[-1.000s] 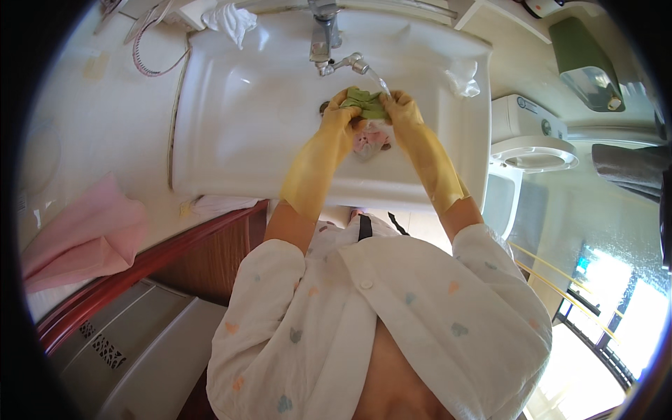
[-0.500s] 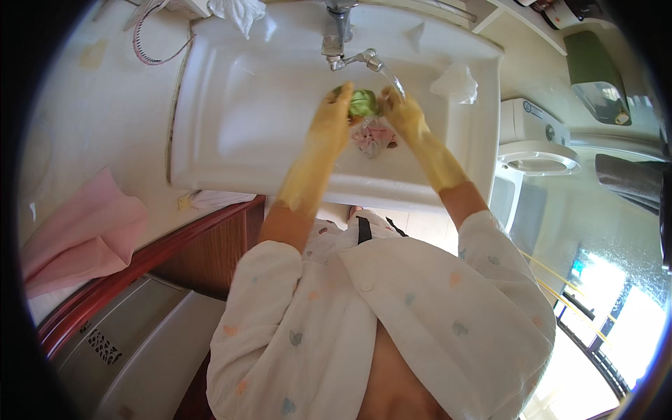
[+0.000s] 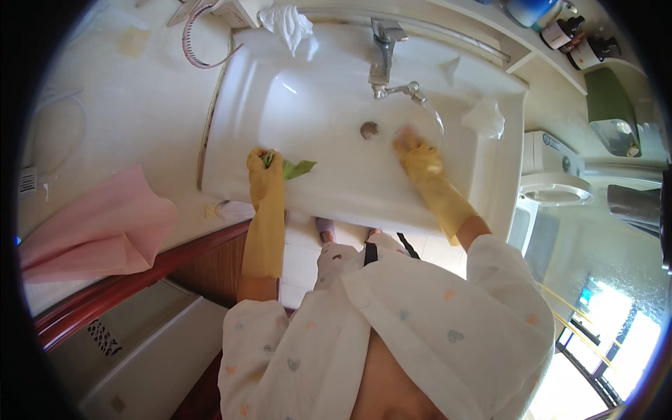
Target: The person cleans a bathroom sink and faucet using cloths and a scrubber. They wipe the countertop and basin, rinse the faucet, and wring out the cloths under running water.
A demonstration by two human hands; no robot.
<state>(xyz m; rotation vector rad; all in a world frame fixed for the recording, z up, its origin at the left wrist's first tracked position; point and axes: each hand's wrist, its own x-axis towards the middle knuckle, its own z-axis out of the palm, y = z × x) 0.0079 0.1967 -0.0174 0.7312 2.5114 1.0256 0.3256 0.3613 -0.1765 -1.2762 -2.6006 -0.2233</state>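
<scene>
Yellow rubber gloves cover both my hands. At the left front of the white sink [image 3: 329, 178], my left hand [image 3: 265, 162] is closed round a crumpled green cloth-like piece [image 3: 299, 169], whose pointed end sticks out to the right. My right hand [image 3: 420, 155] is over the basin, right of the drain [image 3: 369, 130] and just beside the running water [image 3: 437, 117]. Motion blurs its fingers, which look closed round a pale pinkish thing [image 3: 404, 133] too smeared to name. Above the basin, the metal tap [image 3: 381, 59] has a jointed spout turned to the right.
Crumpled clear plastic [image 3: 484, 117] lies on the sink's right side, and a white cloth [image 3: 287, 28] hangs over the back left rim. A pink cloth [image 3: 112, 231] lies on the left counter beside a hairband [image 3: 187, 42]. Pump bottles [image 3: 560, 33] stand on the back right shelf.
My left hand has carried the green piece left and toward me. My right hand has come slightly nearer me. The pink crumpled thing no longer lies between them, and the drain now shows.
</scene>
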